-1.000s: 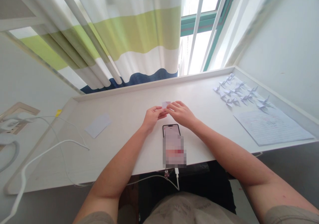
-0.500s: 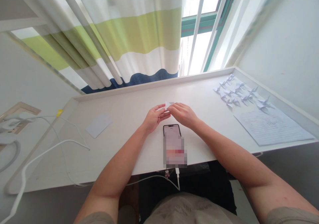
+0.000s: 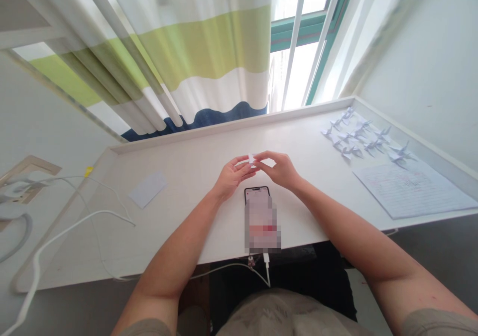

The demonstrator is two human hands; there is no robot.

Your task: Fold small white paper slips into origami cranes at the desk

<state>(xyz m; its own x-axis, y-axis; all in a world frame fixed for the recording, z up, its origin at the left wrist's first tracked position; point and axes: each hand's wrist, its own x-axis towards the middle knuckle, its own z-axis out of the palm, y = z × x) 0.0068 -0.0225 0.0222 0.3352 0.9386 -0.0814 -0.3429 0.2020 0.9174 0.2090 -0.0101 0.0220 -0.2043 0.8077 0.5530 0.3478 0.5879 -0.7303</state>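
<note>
Both of my hands meet over the middle of the white desk [image 3: 186, 167], pinching one small folded piece of pale paper [image 3: 251, 158]. My left hand [image 3: 232, 175] grips it from the left with fingertips closed. From the right, my right hand [image 3: 278, 168] holds its other side, fingers curled together. Only a small corner of the paper shows above the fingers. A phone [image 3: 261, 216] lies flat on the desk just below my hands, plugged into a white cable [image 3: 266, 266].
Several small folded paper cranes [image 3: 364, 139] sit at the desk's far right, with a lined sheet [image 3: 411, 189] in front of them. A loose paper slip [image 3: 147, 189] lies at the left. White cables [image 3: 74, 226] trail off the left edge. A striped curtain [image 3: 179, 57] hangs behind.
The paper has become smaller between my fingers, folded tighter. My right hand's fingers have curled up and shifted slightly right; the left hand has barely moved.
</note>
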